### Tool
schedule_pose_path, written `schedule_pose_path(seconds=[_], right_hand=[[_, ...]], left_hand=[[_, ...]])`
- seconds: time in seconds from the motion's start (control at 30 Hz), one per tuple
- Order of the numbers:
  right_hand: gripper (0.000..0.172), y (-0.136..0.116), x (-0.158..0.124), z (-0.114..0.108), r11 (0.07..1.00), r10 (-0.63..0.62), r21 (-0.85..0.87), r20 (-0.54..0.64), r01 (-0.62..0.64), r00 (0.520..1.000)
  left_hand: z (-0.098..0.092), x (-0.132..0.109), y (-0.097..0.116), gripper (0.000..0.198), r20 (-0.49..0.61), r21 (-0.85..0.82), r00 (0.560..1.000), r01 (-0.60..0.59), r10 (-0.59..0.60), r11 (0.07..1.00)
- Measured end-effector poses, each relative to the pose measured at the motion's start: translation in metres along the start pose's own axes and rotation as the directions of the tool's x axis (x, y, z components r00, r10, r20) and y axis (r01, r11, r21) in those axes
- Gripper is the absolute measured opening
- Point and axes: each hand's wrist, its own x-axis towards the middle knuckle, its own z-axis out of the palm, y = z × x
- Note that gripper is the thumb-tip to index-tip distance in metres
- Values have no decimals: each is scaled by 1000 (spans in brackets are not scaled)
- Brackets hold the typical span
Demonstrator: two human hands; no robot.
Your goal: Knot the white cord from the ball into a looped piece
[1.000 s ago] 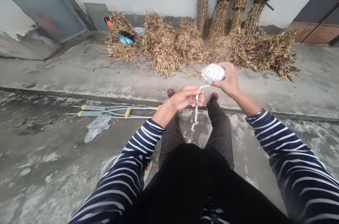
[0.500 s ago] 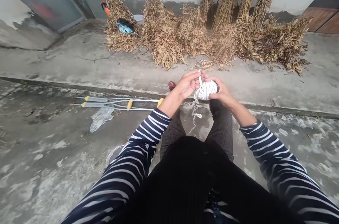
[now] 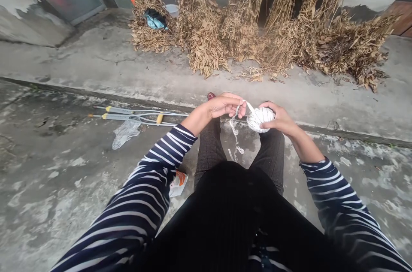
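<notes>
My right hand [image 3: 279,118] grips a round ball of white strip [image 3: 257,120] marked with thin dark lines, fingers wrapped about its right side. A flat white strip [image 3: 249,108] runs from the ball to my left hand [image 3: 227,106], which pinches it between thumb and fingers. From there the loose, curled tail of the strip [image 3: 236,134] dangles between my knees toward the ground. Both hands are held above my lap, a short gap apart.
Dried plant bundles [image 3: 206,36] line the wall on a raised concrete ledge [image 3: 106,70]. A pair of crutches [image 3: 138,114] and a clear plastic bag [image 3: 125,134] lie on the ground to my left. An orange-and-white packet [image 3: 178,182] shows beside my left leg.
My hands have drawn apart, the left shifting left and the ball in my right hand moving right and slightly lower. More strip now spans between them. The view has shifted a little.
</notes>
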Motion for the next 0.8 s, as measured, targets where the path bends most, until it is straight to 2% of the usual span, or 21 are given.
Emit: schedule_pose_path(seconds=[0.13, 0.27, 0.37, 0.43, 0.53, 0.6, 0.67, 0.73, 0.8], right_hand=[[63, 6, -5, -24, 968, -13, -251, -5, 11, 1000], [62, 8, -4, -45, 881, -121, -466, -73, 73, 990], [62, 8, -5, -59, 809, -150, -587, -145, 37, 978], [63, 8, -7, -67, 767, -136, -641, -179, -11, 974], [64, 12, -12, -73, 722, -117, -691, -180, -41, 977], [64, 17, -16, -74, 705, -87, -707, -155, -49, 984], [62, 21, -20, -75, 717, -26, -695, -112, -59, 993], [58, 24, -26, -75, 783, 63, -618, -32, -69, 997], [55, 21, -34, -74, 894, 153, -437, 98, -95, 983]], left_hand=[[-17, -2, 4, 19, 71, 194, 985, 138, -154, 971], [-26, 3, 3, 18, 98, 308, 975, 163, -202, 937], [-26, 3, 1, 14, 132, 354, 952, 214, -275, 910], [-23, 0, 0, 12, 44, 413, 928, 320, -369, 853], [-25, -4, 9, 12, -156, 508, 873, 472, -462, 721], [-35, -4, 26, 9, -210, 598, 868, 478, -450, 644], [-52, 0, 49, 9, -253, 665, 896, 435, -365, 607], [-70, 9, 73, 5, -319, 660, 923, 378, -214, 649], [-85, 22, 89, 5, -372, 639, 927, 300, -58, 708]])
